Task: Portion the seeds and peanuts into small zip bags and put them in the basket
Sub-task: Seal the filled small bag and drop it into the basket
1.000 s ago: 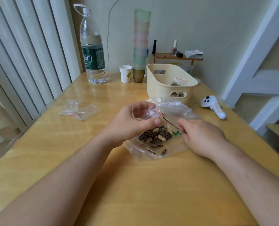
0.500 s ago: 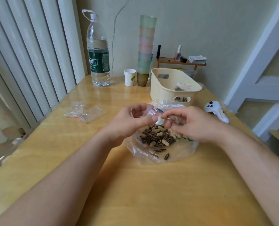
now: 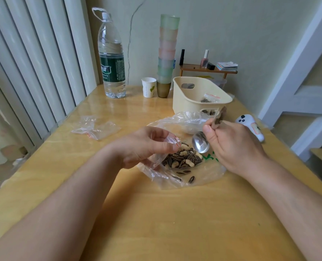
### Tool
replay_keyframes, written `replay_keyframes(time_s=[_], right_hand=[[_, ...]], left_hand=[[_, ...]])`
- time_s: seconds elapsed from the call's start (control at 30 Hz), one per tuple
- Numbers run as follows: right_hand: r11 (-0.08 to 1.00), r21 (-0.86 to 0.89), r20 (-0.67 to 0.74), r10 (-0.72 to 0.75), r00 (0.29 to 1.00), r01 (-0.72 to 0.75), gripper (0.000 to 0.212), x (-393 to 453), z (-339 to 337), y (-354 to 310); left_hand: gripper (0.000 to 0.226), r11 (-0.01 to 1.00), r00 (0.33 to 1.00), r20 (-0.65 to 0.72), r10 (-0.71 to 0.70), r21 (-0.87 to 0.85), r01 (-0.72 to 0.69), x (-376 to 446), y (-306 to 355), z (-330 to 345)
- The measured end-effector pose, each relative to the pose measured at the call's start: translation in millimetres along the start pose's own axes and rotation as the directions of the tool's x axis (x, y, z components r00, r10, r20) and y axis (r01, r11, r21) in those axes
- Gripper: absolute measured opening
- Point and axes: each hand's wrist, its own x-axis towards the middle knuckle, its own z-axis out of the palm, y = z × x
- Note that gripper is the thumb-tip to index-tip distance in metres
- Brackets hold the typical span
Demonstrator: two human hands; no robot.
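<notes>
Right hand (image 3: 233, 146) now right of centre, fingers curled round a spoon (image 3: 200, 142), handle tilted up toward the basket (image 3: 186, 102), bowl down just above the seed pile (image 3: 182, 160); half a second ago bunched up against the left hand, a second ago flat on the table (image 3: 156, 223) reaching for the spoon. Left hand (image 3: 147, 146) at centre, much as before, thumb and fingers pinching a small zip bag (image 3: 170, 141) by its mouth (red strip visible), held over the pile. Seeds and peanuts heaped on the big bag (image 3: 209, 172) at centre, a few loose seeds toward the lower edge. Basket upper right of centre, one filled bag (image 3: 210, 98) inside. Spare bags (image 3: 96, 127) left of centre, untouched. Bottle (image 3: 112, 61), paper cup (image 3: 148, 87) and cup stack (image 3: 167, 53) along the top. White controller (image 3: 250, 127) at right edge of the table. Whole view shifted slightly lower than before.
</notes>
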Motion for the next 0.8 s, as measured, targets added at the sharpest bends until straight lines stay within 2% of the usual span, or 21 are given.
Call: replay_keyframes(time_s=[0.2,0.27,0.37,0.57,0.8], right_hand=[[0.996,-0.087,0.047,-0.009,0.999,0.013,0.042,8.4,0.6,-10.1],[0.998,-0.056,0.106,0.0,0.994,0.006,0.039,13.8,6.2,-7.3],[1.0,0.002,0.152,0.014,0.988,-0.014,0.031,14.3,19.7,4.7],[0.997,-0.027,0.083,0.078,0.993,-0.076,0.028,4.4,36.0,17.8],[0.993,-0.046,-0.068,0.105,0.992,-0.108,0.022,-8.6,48.9,6.7]], left_hand=[[0.045,0.999,0.999,-0.029,0.033,-0.025,-0.033,2.7,-1.7,8.1],[0.038,0.999,0.999,-0.022,0.037,-0.02,-0.038,1.9,-0.9,9.7],[0.045,0.999,0.999,-0.018,0.046,-0.014,-0.046,1.5,-1.0,9.3],[0.055,0.997,0.997,-0.018,0.069,-0.038,-0.07,3.0,-2.1,7.8],[0.047,0.995,0.995,-0.015,0.097,-0.037,-0.098,5.3,-4.2,5.9]])
